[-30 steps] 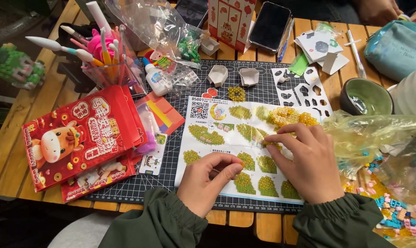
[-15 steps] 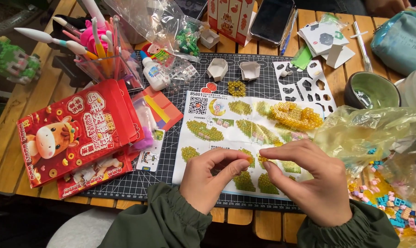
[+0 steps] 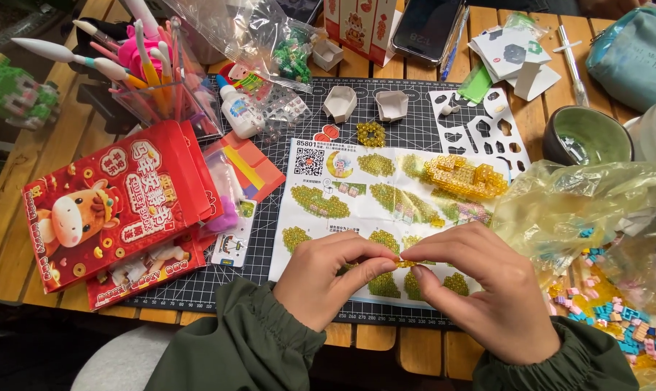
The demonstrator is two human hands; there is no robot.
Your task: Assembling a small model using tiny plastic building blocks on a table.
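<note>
Since the earlier frames both hands have drawn together low in the frame, fingertips now meeting over the lower part of the glossy paper instruction sheet (image 3: pixel 386 210). The left hand (image 3: pixel 328 271) and right hand (image 3: pixel 480 289) each pinch, thumb against forefinger, 1 tiny translucent yellow brick piece (image 3: pixel 404 263) between them, fingers nearly closed around it. Above and to the right, a knobbly yellow brick assembly (image 3: pixel 464 176) lies on the sheet. A crinkled clear plastic bag (image 3: pixel 588 210) sits at right, a shiny red cardboard box (image 3: pixel 114 199) at left, on the gridded black cutting mat (image 3: pixel 270 239).
</note>
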